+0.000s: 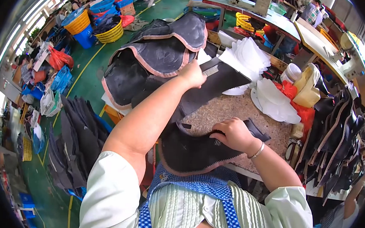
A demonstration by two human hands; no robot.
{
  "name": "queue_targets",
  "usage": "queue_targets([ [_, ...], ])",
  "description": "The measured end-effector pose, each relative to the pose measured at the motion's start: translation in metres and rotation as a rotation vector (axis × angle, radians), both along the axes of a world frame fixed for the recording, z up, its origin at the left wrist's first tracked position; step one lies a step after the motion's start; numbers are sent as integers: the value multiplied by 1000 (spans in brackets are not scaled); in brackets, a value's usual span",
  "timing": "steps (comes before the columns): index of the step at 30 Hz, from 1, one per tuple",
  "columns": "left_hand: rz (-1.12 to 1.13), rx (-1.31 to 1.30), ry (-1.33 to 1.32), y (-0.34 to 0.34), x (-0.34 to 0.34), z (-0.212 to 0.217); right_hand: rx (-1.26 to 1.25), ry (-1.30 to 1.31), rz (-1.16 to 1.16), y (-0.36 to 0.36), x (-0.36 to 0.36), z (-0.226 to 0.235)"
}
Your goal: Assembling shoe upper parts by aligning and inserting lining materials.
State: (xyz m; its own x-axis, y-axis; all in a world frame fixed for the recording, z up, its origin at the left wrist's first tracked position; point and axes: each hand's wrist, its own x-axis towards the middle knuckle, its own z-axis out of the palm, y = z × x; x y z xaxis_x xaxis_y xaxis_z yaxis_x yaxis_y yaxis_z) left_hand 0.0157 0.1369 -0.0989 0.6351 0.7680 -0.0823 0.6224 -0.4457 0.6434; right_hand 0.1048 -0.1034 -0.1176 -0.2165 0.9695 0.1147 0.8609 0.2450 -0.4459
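Observation:
My left hand is closed in a fist over the far part of the bench. A short, pale bristled piece like a brush head shows at the fist's right side, above a flat black panel. My right hand curls its fingers over the upper edge of a curved black panel with pinkish edging, which lies at the bench's near edge. A small pale mark with several lines shows below those fingers. Larger black panels with pinkish edging are heaped at the far left of the bench.
White curved sheets and more white pieces lie on the speckled bench top. Red plastic bags sit at its right. Black edged panels hang at right; dark panels are stacked at left. Yellow baskets stand beyond.

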Motion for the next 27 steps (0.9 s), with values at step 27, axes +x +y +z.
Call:
queue_targets([
  [27,-881,-518,43,-132,-113,125,34,1023,-238,-74,-45,91],
])
